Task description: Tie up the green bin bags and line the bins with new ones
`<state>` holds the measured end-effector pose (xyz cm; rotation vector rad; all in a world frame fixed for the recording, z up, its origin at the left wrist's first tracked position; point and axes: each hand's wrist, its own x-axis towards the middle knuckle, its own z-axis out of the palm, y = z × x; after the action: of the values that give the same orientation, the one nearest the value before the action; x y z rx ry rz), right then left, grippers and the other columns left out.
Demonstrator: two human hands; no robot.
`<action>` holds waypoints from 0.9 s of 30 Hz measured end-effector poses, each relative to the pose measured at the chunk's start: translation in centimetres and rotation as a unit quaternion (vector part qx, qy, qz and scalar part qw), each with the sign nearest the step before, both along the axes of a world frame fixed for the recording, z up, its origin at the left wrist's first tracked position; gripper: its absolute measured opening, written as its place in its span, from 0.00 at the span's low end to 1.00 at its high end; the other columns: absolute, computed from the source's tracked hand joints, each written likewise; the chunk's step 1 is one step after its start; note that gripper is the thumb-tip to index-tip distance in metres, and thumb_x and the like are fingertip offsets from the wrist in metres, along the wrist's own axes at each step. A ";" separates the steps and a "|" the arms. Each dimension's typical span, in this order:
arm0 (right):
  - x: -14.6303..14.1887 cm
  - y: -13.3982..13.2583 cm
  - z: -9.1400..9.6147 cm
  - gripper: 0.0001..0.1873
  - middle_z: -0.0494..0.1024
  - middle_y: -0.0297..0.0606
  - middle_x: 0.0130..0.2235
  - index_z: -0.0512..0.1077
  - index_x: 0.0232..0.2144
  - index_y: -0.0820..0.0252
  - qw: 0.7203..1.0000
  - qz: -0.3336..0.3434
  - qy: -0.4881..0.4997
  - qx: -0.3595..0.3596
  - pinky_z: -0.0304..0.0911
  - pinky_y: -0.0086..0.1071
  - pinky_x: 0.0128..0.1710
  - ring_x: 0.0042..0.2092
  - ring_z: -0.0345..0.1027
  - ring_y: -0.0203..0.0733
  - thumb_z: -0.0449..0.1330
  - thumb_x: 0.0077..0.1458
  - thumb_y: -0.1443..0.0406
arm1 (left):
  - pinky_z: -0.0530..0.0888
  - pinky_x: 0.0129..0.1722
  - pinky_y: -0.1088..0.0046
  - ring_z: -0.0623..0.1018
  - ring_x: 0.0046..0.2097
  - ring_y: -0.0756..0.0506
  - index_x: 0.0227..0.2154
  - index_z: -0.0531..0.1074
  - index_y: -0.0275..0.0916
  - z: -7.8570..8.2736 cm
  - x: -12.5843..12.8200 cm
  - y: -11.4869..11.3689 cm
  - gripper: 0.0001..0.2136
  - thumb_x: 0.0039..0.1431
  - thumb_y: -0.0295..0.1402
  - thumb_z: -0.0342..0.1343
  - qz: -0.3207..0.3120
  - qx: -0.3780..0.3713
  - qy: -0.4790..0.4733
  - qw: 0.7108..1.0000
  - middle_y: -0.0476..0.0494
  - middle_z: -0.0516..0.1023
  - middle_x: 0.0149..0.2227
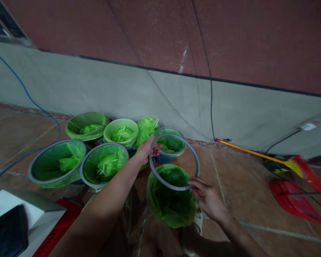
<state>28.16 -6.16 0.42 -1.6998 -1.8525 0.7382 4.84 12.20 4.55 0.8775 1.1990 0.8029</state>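
A grey plastic ring (173, 187) is held up between my two hands. My left hand (147, 149) grips its left side between thumb and fingers. At its lower right edge, my right hand (207, 198) pinches the rim. Directly below stands a bin lined with a green plastic bag (172, 217), its bag folded over the mouth; the ring is tilted above it. Beyond the ring, near the wall, sits a smaller bin with a grey rim (180, 134) and a green liner.
Several green-lined bins, including a wide one (34, 167), stand to the left. A tied green bag (147, 125) leans by the wall. Left front is a white box (40, 221) with a dark phone-like object (9, 232). A broom (246, 150) and red dustpan (289, 196) lie right.
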 end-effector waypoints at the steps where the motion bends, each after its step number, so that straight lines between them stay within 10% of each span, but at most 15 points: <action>1: -0.1 0.2 -0.6 0.16 0.76 0.40 0.49 0.75 0.43 0.53 1.000 0.000 -0.006 -0.001 0.67 0.38 0.52 0.50 0.72 0.43 0.51 0.56 0.67 | 0.75 0.30 0.69 0.75 0.26 0.49 0.47 0.70 0.35 -0.3 0.3 -0.1 0.21 0.67 0.47 0.44 0.006 0.022 0.034 0.999 0.40 0.80 0.33; 11: 2.5 2.5 -2.3 0.18 0.76 0.40 0.46 0.73 0.41 0.57 0.999 -0.010 -0.033 0.012 0.66 0.33 0.49 0.46 0.73 0.40 0.48 0.53 0.72 | 0.74 0.29 0.73 0.75 0.25 0.50 0.48 0.70 0.36 -3.2 2.1 -0.2 0.14 0.61 0.36 0.52 -0.019 0.135 0.190 0.972 0.45 0.78 0.32; 20: 0.7 7.9 -3.9 0.17 0.78 0.41 0.42 0.75 0.41 0.59 0.998 0.003 -0.067 0.020 0.65 0.32 0.48 0.44 0.72 0.41 0.49 0.56 0.73 | 0.67 0.58 0.63 0.67 0.62 0.36 0.63 0.55 0.27 -3.8 1.0 1.6 0.33 0.59 0.38 0.57 0.029 0.145 0.384 0.912 0.24 0.67 0.60; 27: 0.1 12.9 -7.4 0.19 0.80 0.43 0.46 0.75 0.46 0.61 0.988 -0.062 -0.141 0.015 0.63 0.31 0.50 0.47 0.74 0.43 0.49 0.57 0.73 | 0.67 0.58 0.67 0.70 0.60 0.39 0.58 0.62 0.28 -3.1 -0.1 1.8 0.25 0.62 0.37 0.51 -0.138 0.151 0.500 0.842 0.28 0.70 0.59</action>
<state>28.31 6.76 -6.96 -1.9614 -1.9071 0.4369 4.78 14.00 1.40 1.8137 1.7966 0.2504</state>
